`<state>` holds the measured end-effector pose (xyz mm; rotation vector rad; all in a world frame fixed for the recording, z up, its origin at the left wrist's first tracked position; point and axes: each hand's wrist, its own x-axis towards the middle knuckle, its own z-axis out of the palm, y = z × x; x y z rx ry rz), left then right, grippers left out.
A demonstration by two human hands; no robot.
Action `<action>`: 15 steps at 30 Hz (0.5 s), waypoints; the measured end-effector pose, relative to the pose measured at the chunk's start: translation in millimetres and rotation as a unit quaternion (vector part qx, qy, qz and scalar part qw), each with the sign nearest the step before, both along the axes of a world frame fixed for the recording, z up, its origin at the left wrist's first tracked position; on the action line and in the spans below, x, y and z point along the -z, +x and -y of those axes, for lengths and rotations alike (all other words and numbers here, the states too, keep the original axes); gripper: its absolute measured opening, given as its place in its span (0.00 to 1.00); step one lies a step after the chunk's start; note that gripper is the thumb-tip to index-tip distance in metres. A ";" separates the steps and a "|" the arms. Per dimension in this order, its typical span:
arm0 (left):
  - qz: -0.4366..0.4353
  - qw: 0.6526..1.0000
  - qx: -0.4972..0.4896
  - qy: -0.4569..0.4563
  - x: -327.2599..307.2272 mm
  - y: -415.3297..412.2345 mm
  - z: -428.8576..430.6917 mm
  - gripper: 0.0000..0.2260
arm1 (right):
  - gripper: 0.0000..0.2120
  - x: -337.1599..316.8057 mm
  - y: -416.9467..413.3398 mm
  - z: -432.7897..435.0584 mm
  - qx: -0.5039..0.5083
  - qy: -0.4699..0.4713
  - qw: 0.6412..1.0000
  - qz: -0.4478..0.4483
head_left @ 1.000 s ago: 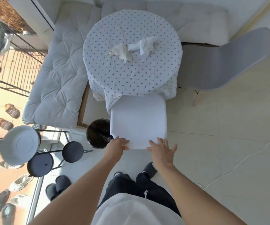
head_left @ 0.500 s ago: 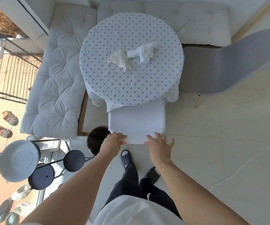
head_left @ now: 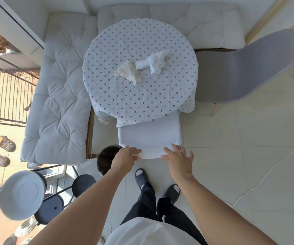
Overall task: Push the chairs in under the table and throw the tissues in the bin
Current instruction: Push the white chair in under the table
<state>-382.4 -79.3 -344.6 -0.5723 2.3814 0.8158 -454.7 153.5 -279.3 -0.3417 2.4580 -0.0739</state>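
My left hand [head_left: 124,157] sits flat on the near left corner of the white square-seated chair [head_left: 149,137], fingers loosely extended over its edge, pressing rather than gripping. Going from the left of my view: a pale grey tufted bench cushion [head_left: 54,103] runs down that side, and below it I see a round white tray-like disc [head_left: 21,194] on a dark metal stand. Just left of my left hand, partly hidden by the wrist, stands the round black bin [head_left: 106,160], touching or nearly touching the chair's corner; I cannot tell which. The white chair's far part is tucked under the overhang of the round worktop with a white cloth dotted in small blue flowers [head_left: 139,96], while its near part lies outside the cloth's edge. On that worktop lie two crumpled tissues close together: a cream-toned crumpled tissue [head_left: 127,73] to the left and a white crumpled tissue [head_left: 154,62] just right of it and further from me. My right hand [head_left: 179,159] is spread open, fingers splayed, fingertips on the chair's near right edge, holding nothing. Further right, a grey moulded shell chair with pale wooden legs [head_left: 245,68] stands beside the worktop, its seat outside the cloth.
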 end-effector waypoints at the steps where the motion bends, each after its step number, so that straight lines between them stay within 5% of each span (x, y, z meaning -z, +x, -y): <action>1: -0.006 1.000 0.003 -0.002 -1.1 0.0 -1.3 0.20 | 0.18 1.0 0.7 -0.2 0.006 -0.001 1.000 0.004; 8: 0.027 1.000 0.010 -0.002 -27.5 -2.3 -6.4 0.18 | 0.24 7.0 -8.0 -11.3 0.068 -0.069 0.992 0.076; 15: -0.014 0.996 0.085 0.016 -76.6 -47.7 -4.0 0.16 | 0.26 -20.6 -20.1 -61.8 0.140 -0.103 0.983 0.053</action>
